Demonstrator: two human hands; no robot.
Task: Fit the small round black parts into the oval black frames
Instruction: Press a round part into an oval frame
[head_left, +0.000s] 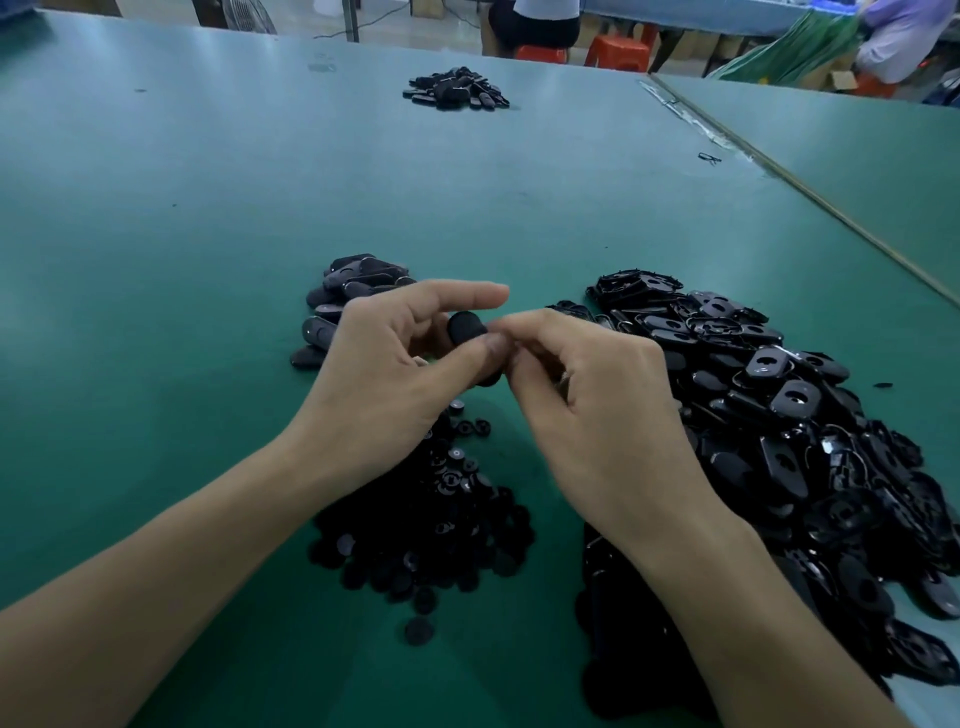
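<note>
Your left hand (384, 374) holds one oval frame (466, 328) above the table (208, 234), thumb across its near face and forefinger stretched out over the top. Your right hand (587, 395) is curled, its fingertips pinching at the frame's right edge. Whether a small round part sits under those fingertips is hidden.

The frame looks like a light, stiff moulded plastic shell with a glossy face, so it is likely to slip. Grip it by the long edges rather than the flat face, and keep the hole free. The round parts (441, 525), heaped just below your left wrist, are thin discs. Take one by its rim and press squarely. Loose frames (789, 415) lie piled to your right, and a smaller pile (343, 301) sits just beyond your left hand.
</note>
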